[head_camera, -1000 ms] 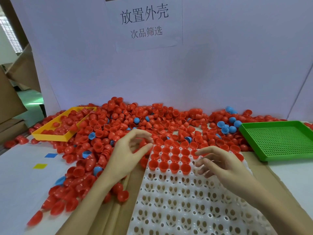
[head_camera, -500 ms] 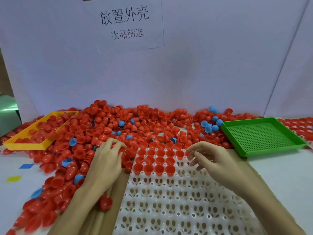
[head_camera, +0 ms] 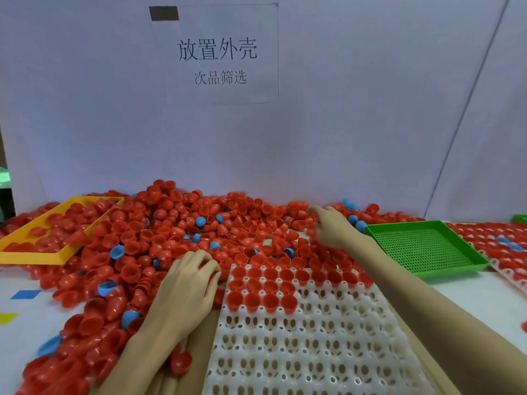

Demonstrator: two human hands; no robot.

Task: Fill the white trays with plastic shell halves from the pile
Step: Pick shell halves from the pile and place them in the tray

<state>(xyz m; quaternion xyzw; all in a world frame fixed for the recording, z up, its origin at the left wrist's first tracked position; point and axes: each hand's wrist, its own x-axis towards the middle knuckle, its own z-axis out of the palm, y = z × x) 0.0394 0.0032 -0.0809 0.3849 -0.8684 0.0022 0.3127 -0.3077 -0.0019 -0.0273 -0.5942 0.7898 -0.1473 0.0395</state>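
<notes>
Left hand (head_camera: 189,292) sits palm-down at the near edge of the pile of red shell halves (head_camera: 171,232), just left of the white tray (head_camera: 299,352), fingers curled over a few shells. Honestly can't tell if it's actually pinching one or just resting on them, since the fingertips are tucked out of sight. Right hand (head_camera: 332,228) is stretched way out to the back of the pile, fingers bent down into the shells near the green tray (head_camera: 427,246); same deal, the fingertips are buried so I can't say whether it has one.

The tray has its far rows seated with red halves, open side up, and the third row is only partly filled. Everything nearer is bare sockets, so it's early days. A second tray (head_camera: 496,246) at the far right looks already loaded.

My take on doing this bit well: grab shells from the closest part of the pile instead of reaching to the back, take a few per hand, and flip each one mouth-up before dropping it in. Keep filling along the row so no socket gets skipped. Also watch for the blue halves (head_camera: 117,251) mixed in; probably best to leave those out, since the seated ones are all red.
</notes>
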